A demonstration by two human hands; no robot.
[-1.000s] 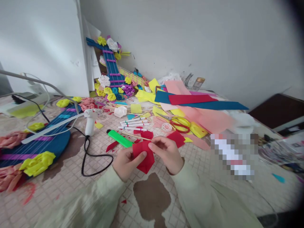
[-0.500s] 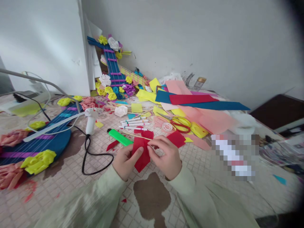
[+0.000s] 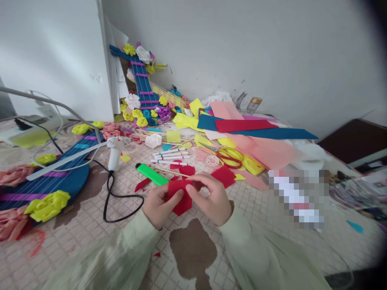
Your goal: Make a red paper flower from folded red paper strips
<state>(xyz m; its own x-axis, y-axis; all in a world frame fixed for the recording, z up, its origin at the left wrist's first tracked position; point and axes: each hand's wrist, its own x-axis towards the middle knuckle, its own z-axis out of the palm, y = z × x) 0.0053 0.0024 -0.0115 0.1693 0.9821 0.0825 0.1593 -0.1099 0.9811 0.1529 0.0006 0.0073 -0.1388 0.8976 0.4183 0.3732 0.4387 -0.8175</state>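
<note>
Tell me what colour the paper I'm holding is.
The paper is red; it shows best in the head view.

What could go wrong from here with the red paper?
The red paper is pinched between the left hand and right hand, so an uneven pull might crease or tear it. The black cord loops near the left sleeve, which could snag it and drag the white tool.

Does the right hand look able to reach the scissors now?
Probably yes: the scissors lie beyond the right hand with nothing seen covering them, though it may have to release the held red paper first.
</note>
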